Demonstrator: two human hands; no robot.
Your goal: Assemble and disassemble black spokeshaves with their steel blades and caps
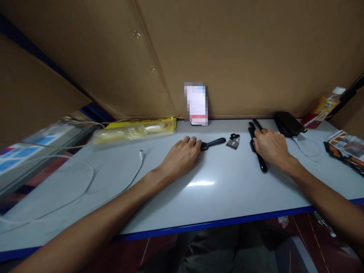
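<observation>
My left hand (184, 152) rests on the white table with its fingers curled down over the wide end of a black-handled tool (216, 142). The tool's slim handle points right; the end under my fingers is hidden. To the right, my right hand (270, 147) is closed over a small bunch of long black-handled tools (261, 162), which lie close together on the table. Their middle is covered by my fingers, so I cannot make out their kind. Between both hands lie small dark flat pieces (233, 142), one of them shiny.
A phone (196, 104) leans against the cardboard wall. Left are a yellow package in clear plastic (136, 131) and a white cable (136, 172). Right are a black case-like object (288, 123), a bottle (327, 106) and packets (348, 148). A blue edge (216, 223) borders the table's front.
</observation>
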